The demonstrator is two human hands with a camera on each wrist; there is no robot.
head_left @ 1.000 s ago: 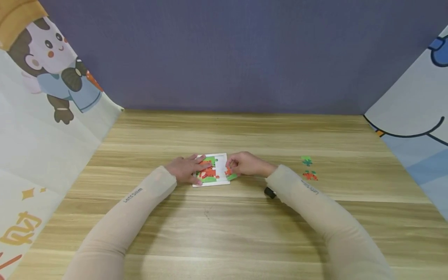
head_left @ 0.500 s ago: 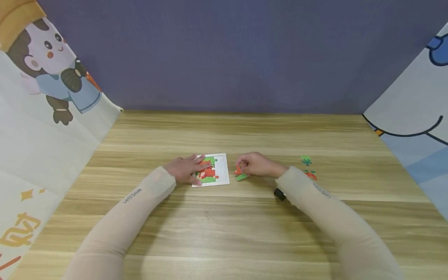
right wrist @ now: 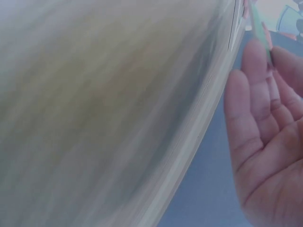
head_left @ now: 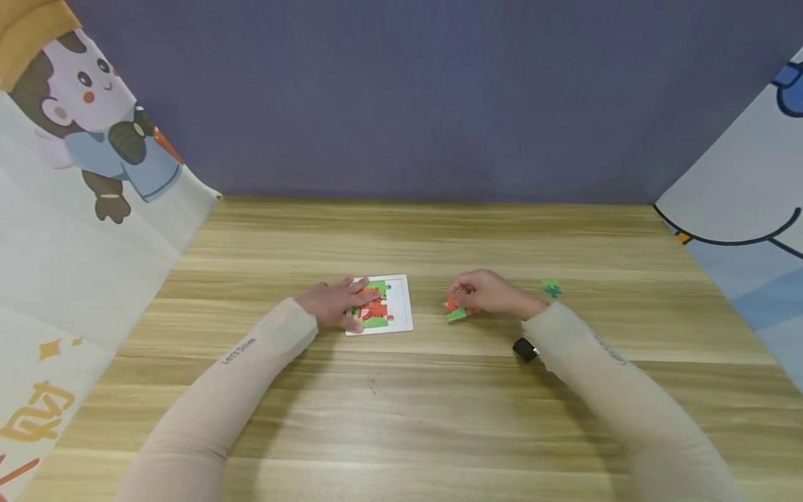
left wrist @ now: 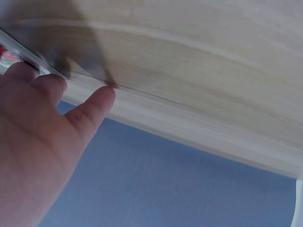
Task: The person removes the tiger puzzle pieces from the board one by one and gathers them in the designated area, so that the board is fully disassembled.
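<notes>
A white puzzle frame [head_left: 401, 307] lies left of the middle of the table, with joined green and orange pieces [head_left: 375, 312] in its left part and bare white board at its right. My left hand [head_left: 332, 304] rests on it with spread fingers over the pieces; in the left wrist view the hand [left wrist: 47, 113] hides most of it. To the right of the frame, my right hand [head_left: 486, 291] pinches an orange and green puzzle piece [head_left: 456, 315]. The right wrist view shows that piece edge-on [right wrist: 260, 33] between thumb and fingertips of the hand [right wrist: 270, 127].
A green puzzle piece [head_left: 551, 288] lies on the table beyond my right wrist. A small black object [head_left: 524, 349] is at the right sleeve's cuff. A dark blue wall [head_left: 401, 97] stands behind the table [head_left: 401, 418], with printed cloths at both sides.
My right hand has moved right, away from the frame, carrying the pinched piece. Its wrist and sleeve now cover the spot where an orange piece lay. My left hand has stayed on the frame.
</notes>
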